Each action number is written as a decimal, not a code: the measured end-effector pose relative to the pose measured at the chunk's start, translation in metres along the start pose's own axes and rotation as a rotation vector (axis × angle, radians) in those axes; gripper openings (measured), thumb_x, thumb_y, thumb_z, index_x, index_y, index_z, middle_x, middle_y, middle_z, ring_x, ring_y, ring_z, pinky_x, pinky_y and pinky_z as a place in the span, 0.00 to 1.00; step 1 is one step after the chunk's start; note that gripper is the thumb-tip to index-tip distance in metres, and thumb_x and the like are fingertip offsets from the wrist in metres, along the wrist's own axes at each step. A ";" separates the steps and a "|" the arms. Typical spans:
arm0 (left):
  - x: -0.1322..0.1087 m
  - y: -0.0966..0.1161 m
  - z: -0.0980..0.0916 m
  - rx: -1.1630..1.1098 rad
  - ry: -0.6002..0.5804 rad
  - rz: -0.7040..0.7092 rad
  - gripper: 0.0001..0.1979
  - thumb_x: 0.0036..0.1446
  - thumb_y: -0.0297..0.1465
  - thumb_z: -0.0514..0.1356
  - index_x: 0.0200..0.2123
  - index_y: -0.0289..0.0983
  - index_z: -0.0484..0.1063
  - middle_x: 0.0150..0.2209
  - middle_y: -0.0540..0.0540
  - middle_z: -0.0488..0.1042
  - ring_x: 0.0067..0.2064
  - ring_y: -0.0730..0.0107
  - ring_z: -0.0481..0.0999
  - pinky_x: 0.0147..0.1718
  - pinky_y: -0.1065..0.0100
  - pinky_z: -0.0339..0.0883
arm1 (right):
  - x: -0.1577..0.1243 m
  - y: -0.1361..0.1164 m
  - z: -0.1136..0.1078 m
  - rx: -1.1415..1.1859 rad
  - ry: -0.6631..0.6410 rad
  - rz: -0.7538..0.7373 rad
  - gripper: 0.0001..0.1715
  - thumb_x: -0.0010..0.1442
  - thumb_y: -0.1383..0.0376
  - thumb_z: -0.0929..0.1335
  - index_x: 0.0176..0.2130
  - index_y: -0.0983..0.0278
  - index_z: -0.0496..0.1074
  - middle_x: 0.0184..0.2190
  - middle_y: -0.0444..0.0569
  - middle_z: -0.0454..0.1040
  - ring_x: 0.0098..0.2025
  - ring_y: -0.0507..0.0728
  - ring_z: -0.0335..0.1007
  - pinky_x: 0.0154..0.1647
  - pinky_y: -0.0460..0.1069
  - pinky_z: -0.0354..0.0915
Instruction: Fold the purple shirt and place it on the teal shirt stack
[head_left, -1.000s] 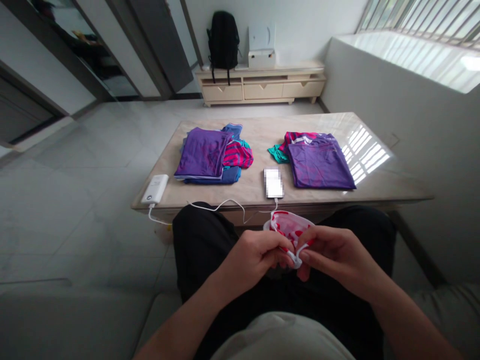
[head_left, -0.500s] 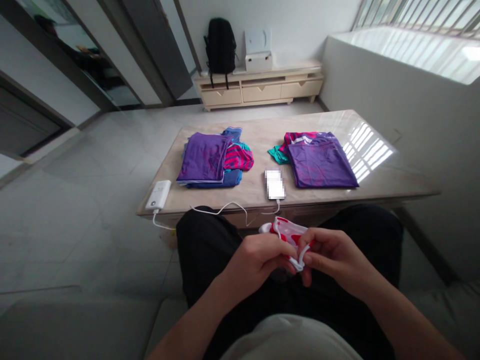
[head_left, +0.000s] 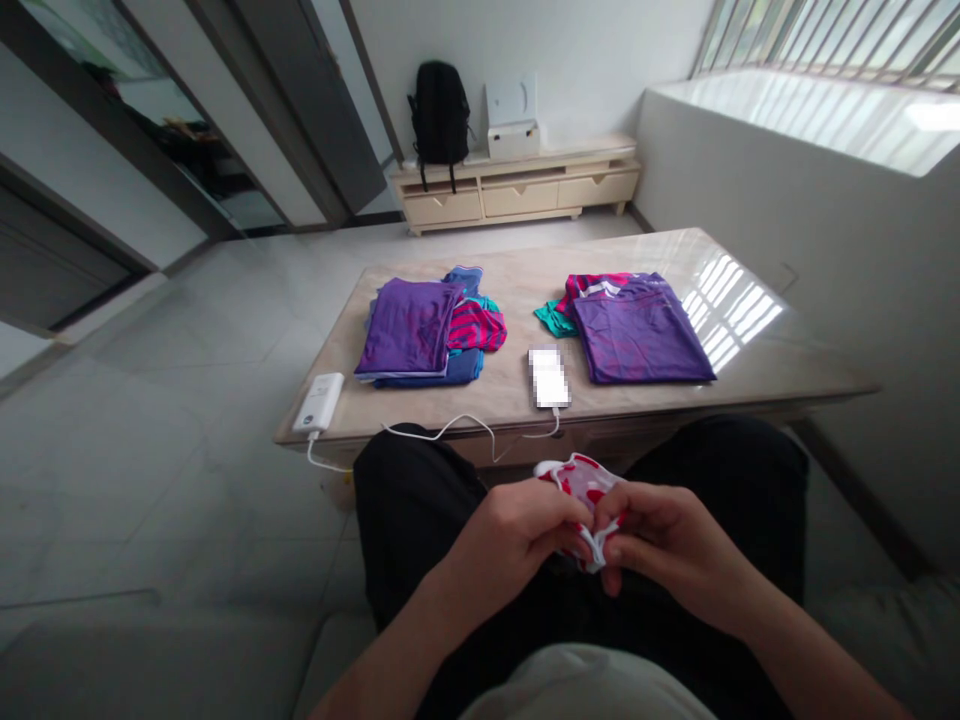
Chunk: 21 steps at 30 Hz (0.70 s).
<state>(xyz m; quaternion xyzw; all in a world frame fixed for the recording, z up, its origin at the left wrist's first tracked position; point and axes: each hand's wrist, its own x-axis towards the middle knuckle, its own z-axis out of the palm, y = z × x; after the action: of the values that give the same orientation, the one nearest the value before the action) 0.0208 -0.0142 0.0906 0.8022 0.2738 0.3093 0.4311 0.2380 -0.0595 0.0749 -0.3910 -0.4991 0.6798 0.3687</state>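
pinched small red-and-white garment (head_left: 581, 485) over lap, left hand (head_left: 517, 535) and right hand (head_left: 660, 540) both closed on its edge. looked unfolded yet; folded stacks (head_left: 420, 330) done on table (head_left: 510, 390).

the table (head_left: 750, 375) is glossy polished stone mirroring the window. the shirts (head_left: 637, 330) at its 1 o'clock are smooth, faintly shiny cloth. the power bank (head_left: 319, 403) at 9 o'clock is glossy white plastic. the floor (head_left: 150, 430) is shiny tile.
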 end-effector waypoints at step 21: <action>-0.005 0.000 0.019 -0.268 0.152 -0.261 0.12 0.53 0.34 0.73 0.28 0.35 0.75 0.25 0.53 0.76 0.25 0.77 0.67 0.27 0.75 0.60 | 0.007 0.003 0.010 0.027 0.214 -0.117 0.25 0.50 0.62 0.82 0.42 0.62 0.71 0.31 0.44 0.79 0.29 0.53 0.73 0.32 0.46 0.69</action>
<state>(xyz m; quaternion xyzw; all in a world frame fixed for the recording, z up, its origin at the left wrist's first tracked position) 0.0313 -0.0272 0.0811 0.6695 0.3636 0.3443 0.5487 0.2260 -0.0577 0.0724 -0.4266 -0.4698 0.6180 0.4641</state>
